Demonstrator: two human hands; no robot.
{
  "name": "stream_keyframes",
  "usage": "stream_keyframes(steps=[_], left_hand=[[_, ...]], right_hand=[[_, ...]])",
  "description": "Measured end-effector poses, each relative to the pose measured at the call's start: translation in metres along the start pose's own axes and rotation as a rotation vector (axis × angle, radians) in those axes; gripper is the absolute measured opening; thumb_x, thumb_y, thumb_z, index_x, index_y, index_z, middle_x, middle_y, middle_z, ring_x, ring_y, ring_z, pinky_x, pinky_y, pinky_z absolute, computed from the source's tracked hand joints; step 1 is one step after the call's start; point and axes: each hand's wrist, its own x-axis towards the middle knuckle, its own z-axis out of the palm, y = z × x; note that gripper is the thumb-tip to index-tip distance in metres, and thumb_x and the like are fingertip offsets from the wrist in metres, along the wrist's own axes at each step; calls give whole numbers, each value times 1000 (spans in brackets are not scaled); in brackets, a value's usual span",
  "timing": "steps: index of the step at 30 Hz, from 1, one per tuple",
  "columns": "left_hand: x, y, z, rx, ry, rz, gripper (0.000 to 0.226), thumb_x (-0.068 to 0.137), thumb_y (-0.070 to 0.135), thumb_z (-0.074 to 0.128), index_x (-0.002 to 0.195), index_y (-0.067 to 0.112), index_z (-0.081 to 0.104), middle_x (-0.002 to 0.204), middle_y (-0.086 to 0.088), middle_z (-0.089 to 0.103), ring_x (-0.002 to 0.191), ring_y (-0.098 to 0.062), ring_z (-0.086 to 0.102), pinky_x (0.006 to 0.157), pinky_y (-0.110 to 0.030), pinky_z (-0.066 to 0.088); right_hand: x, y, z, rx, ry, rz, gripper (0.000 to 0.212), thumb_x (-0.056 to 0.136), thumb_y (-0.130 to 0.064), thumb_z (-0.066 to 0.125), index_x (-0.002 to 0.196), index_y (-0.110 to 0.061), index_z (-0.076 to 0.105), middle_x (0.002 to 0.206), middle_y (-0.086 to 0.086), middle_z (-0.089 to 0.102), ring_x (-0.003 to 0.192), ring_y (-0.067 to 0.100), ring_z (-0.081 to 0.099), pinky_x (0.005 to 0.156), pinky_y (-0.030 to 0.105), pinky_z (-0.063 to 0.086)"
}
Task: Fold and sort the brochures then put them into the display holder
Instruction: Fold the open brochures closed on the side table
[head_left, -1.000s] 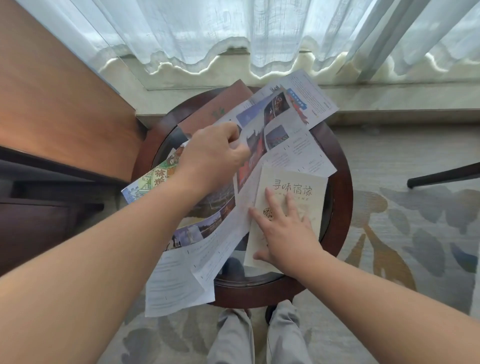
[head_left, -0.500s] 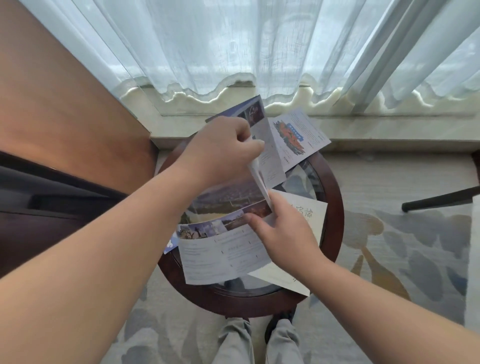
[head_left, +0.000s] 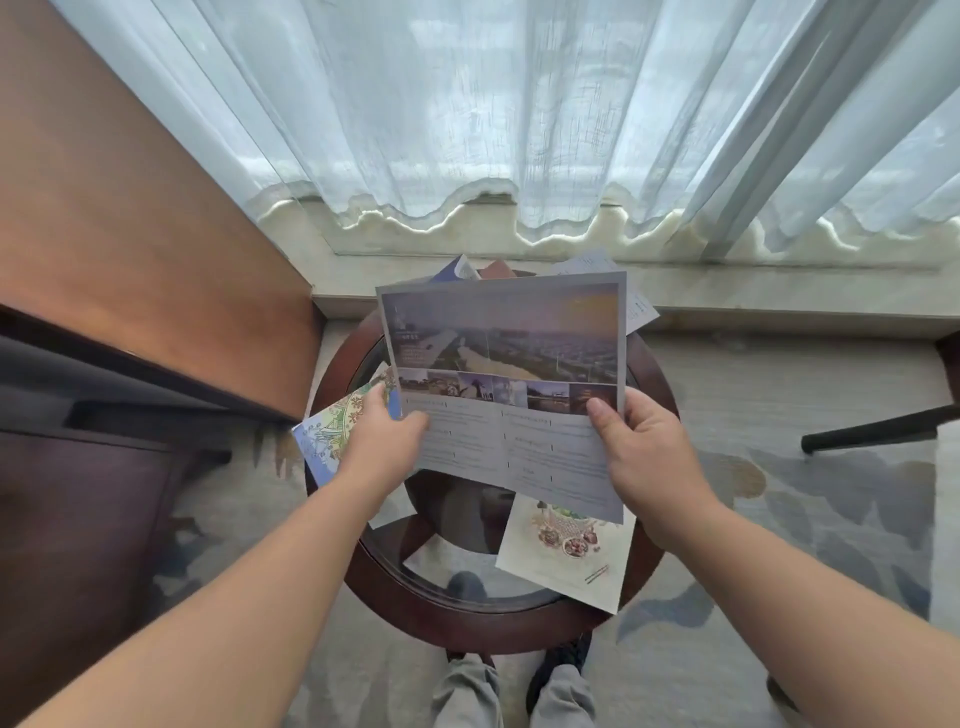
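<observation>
I hold a large photo brochure (head_left: 506, 384) spread flat above the round table (head_left: 649, 374). My left hand (head_left: 382, 436) pinches its lower left edge and my right hand (head_left: 641, 457) grips its lower right edge. Under it, a cream brochure with a food picture (head_left: 566, 551) lies on the table's near right side. A colourful map brochure (head_left: 330, 436) pokes out on the left, behind my left hand. More paper corners (head_left: 636, 306) show at the far side of the table. I see no display holder.
The table has a dark wooden rim and a glass top (head_left: 467, 566). A wooden desk (head_left: 130, 249) stands at the left. Sheer curtains and a stone sill (head_left: 727, 301) run along the back. A dark chair leg (head_left: 878, 428) juts in at right. My feet show below.
The photo brochure has come off the table, unfolded and now held wide open in both hands. My right hand left the cream brochure and took the sheet's right edge.
</observation>
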Motion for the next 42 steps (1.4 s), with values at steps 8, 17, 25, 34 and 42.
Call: stream_keyframes(steps=[8, 17, 25, 34, 42], left_hand=[[10, 10, 12, -183, 113, 14, 8, 92, 25, 54, 97, 22, 59, 94, 1, 66, 87, -20, 64, 58, -32, 48], [-59, 28, 12, -21, 8, 568, 4, 84, 35, 55, 86, 32, 55, 115, 17, 65, 108, -6, 60, 81, -26, 50], [-78, 31, 41, 156, -115, 719, 20, 90, 28, 57, 110, 23, 59, 144, 6, 42, 134, 1, 31, 108, -26, 32], [-39, 54, 7, -361, -108, 349, 67, 77, 26, 52, 142, 36, 36, 123, 16, 61, 106, -8, 62, 84, -33, 54], [-40, 63, 4, -491, -33, 378, 24, 73, 18, 54, 79, 36, 68, 82, 8, 74, 73, -13, 71, 58, -32, 56]], right_hand=[[4, 5, 2, -15, 66, -4, 21, 99, -32, 52, 85, -20, 63, 88, 1, 68, 87, 25, 63, 75, 50, 54], [6, -20, 26, 119, -109, 17, 27, 100, -37, 42, 99, -21, 63, 102, 5, 69, 100, 28, 64, 86, 48, 52], [2, -27, 35, 252, -192, 14, 21, 98, -27, 53, 117, -29, 62, 109, -5, 73, 103, 18, 69, 92, 44, 54], [5, -30, 23, 418, -265, 99, 21, 101, -15, 47, 108, -19, 66, 107, 3, 75, 98, 24, 71, 85, 42, 55], [3, -32, 17, 129, -57, -56, 36, 89, -26, 66, 121, -31, 51, 118, -8, 60, 102, 11, 61, 76, 24, 49]])
